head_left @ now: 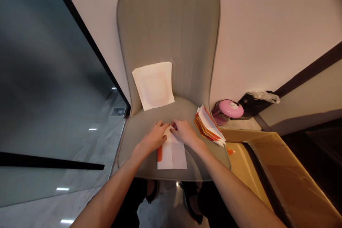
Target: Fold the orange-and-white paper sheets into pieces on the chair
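A white folded sheet of paper with an orange patch at its left edge lies on the chair seat. A crease runs lengthwise down its middle. Both hands meet at its far end. My left hand has its fingers bent over the upper left part of the sheet, thumb on the paper. My right hand grips the upper right edge, fingers curled and thumb pressed close to the left fingertips. The far edge of the paper is partly hidden beneath the fingers.
White square sheets lean against the backrest of the grey chair. Folded orange-and-white papers stack on the seat's right side. A pink rounded object and a cardboard box stand right; a glass panel is left.
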`<move>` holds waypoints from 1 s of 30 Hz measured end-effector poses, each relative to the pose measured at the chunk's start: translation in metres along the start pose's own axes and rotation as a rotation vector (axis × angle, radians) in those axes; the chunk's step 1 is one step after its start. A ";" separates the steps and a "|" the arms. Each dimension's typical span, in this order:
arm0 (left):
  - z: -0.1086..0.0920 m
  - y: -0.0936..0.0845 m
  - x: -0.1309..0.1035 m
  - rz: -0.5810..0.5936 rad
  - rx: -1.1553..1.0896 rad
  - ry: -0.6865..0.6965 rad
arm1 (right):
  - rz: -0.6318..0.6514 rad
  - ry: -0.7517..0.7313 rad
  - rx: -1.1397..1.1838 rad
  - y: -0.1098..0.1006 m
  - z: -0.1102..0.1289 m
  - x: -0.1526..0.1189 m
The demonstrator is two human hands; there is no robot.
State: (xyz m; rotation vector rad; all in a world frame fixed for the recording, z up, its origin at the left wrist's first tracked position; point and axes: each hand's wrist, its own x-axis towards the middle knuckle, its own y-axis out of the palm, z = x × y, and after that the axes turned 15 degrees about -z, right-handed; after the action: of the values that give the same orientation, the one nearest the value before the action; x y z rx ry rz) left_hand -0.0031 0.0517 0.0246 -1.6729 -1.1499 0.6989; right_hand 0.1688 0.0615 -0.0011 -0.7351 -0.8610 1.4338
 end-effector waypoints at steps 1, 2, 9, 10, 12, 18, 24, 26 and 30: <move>-0.001 -0.002 0.000 0.005 0.005 0.005 | 0.000 0.004 0.002 -0.001 0.001 0.000; -0.002 -0.003 -0.001 0.009 0.012 0.008 | 0.001 0.008 0.002 -0.002 0.002 0.000; -0.001 -0.005 -0.001 0.013 0.041 0.034 | 0.010 0.029 -0.037 -0.006 0.007 -0.002; -0.001 -0.005 -0.001 0.013 0.048 0.045 | 0.009 0.033 -0.037 -0.006 0.007 -0.002; -0.002 -0.004 -0.001 0.017 0.067 0.057 | 0.010 0.037 -0.033 -0.005 0.007 -0.002; -0.011 -0.005 -0.001 0.057 0.175 0.038 | -0.004 0.053 -0.039 -0.004 0.009 -0.003; -0.010 -0.003 -0.001 0.034 0.183 0.056 | 0.001 0.016 -0.062 -0.003 0.009 -0.004; -0.008 -0.002 -0.001 0.024 0.171 0.058 | 0.004 0.000 -0.058 -0.002 0.008 -0.003; -0.004 0.000 0.000 -0.002 0.137 0.066 | 0.000 -0.024 -0.040 0.000 0.006 -0.003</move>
State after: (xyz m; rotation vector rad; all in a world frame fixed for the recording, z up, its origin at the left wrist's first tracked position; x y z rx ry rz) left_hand 0.0002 0.0505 0.0261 -1.5681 -1.0348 0.7005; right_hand 0.1634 0.0585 0.0018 -0.7487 -0.9107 1.4312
